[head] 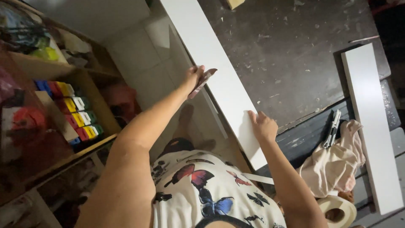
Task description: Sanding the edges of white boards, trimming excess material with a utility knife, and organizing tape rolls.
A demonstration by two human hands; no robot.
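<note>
I see the long white board [219,76] lying along the dark workbench's [295,50] left edge. My right hand [263,126] presses flat, fingers spread, near its close end; my left hand [195,78] grips a reddish block [203,82] against its edge. The board looks stiff, smooth and likely slippery, best held by its long edges.

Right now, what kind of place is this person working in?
Probably a small home workshop. A scuffed dark workbench carries long white boards; a utility knife and a tape roll lie nearby, and wooden shelves hold coloured boxes.
</note>
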